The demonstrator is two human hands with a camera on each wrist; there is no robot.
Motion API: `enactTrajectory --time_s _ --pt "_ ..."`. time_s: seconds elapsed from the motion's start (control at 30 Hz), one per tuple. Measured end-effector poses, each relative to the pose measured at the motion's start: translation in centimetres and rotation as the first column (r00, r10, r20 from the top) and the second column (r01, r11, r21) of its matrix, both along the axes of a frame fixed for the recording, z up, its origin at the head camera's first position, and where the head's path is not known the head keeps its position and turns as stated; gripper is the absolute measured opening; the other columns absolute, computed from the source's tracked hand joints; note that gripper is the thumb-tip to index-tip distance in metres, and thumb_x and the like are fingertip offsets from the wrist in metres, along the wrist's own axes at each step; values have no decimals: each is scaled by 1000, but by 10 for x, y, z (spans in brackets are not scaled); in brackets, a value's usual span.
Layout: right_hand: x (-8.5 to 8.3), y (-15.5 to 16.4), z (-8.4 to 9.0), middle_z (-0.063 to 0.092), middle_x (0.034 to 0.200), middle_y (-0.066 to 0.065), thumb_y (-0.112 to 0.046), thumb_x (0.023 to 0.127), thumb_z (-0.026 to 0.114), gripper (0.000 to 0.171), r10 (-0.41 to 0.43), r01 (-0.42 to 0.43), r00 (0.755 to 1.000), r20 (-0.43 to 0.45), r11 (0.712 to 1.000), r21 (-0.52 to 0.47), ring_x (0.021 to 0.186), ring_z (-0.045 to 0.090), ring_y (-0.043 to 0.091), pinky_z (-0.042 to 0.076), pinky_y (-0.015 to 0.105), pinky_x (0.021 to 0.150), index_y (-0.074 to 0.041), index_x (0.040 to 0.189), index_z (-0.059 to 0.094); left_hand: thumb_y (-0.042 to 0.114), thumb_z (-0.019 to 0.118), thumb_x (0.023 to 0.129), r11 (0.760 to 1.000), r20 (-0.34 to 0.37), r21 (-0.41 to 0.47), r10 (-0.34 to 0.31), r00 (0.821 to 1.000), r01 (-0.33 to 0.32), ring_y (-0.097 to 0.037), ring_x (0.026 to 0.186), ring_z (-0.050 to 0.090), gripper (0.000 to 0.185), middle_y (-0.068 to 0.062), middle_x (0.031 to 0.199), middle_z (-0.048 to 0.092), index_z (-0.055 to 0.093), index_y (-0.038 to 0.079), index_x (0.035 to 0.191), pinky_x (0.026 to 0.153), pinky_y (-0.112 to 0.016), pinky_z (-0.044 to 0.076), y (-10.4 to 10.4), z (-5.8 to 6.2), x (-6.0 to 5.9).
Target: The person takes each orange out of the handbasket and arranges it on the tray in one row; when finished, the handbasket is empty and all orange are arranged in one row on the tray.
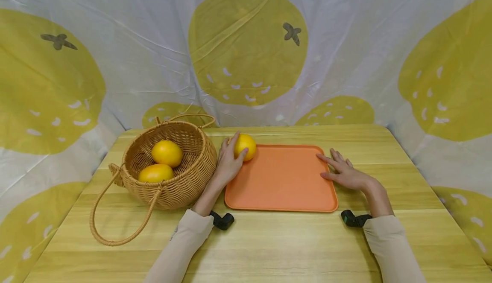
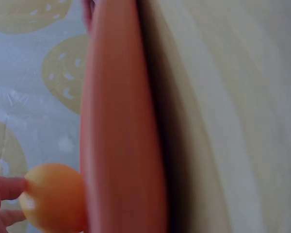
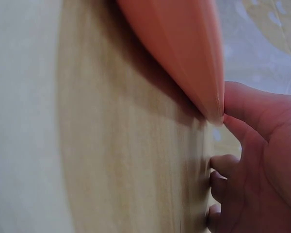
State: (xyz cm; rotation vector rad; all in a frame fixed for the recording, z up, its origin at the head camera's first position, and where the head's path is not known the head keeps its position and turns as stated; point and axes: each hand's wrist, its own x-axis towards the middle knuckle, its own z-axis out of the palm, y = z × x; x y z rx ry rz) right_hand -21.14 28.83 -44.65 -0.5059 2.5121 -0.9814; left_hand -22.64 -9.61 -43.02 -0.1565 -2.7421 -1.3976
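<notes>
Yellow in the head view, a near-round fruit (image 1: 247, 147), long axis unclear, is grasped by the left hand (image 1: 229, 162) at the far-left corner of a tray (image 1: 282, 180) lying lengthwise left-right; the right hand (image 1: 344, 174), fingers outstretched, touches its right edge. Left wrist: fingertips (image 2: 13, 188) against the fruit. Right wrist: thumb at the tray's rim.

Pale, creased cloth (image 1: 146, 39) printed with large yellow fruits (image 1: 246, 52) hangs behind a wood-grain table (image 1: 288, 249).

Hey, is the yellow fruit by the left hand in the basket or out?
Out: the left hand holds that yellow fruit at the far left corner of the orange tray, outside the wicker basket.
</notes>
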Motion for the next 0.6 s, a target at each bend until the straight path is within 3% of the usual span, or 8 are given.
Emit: enactTrajectory --time_s 0.17,0.27,0.43,0.6 --pt "2 1 -2 -17 167 35 -34 107 56 71 8 -9 1000 -23 999 -39 153 -22 53 -17 74 116 -9 165 24 30 57 107 1000 22 -5 -23 1000 23 -50 156 20 65 -31 168 15 28 21 165 121 -70 25 -2 14 9" --pt "2 2 -2 -17 167 35 -33 107 57 71 7 -8 1000 -21 999 -43 153 -22 53 -16 75 116 -10 165 23 30 57 107 998 19 -12 -69 997 69 -52 155 21 64 -30 168 14 30 20 165 121 -71 24 -5 31 18" --pt "1 2 0 -18 168 32 -34 106 58 74 0 0 1000 2 1000 -24 154 -22 52 -16 73 118 -9 166 22 29 58 107 986 -66 -45 -162 985 159 -48 153 29 63 -26 166 25 34 17 163 120 -69 28 -19 75 36" --pt "2 1 2 -17 168 32 -32 106 59 74 0 0 1000 5 1000 -22 154 -21 52 -16 73 118 -9 166 23 26 57 108 974 -151 -89 -221 963 210 -37 153 34 60 -16 166 33 35 17 162 120 -60 35 -54 128 58"
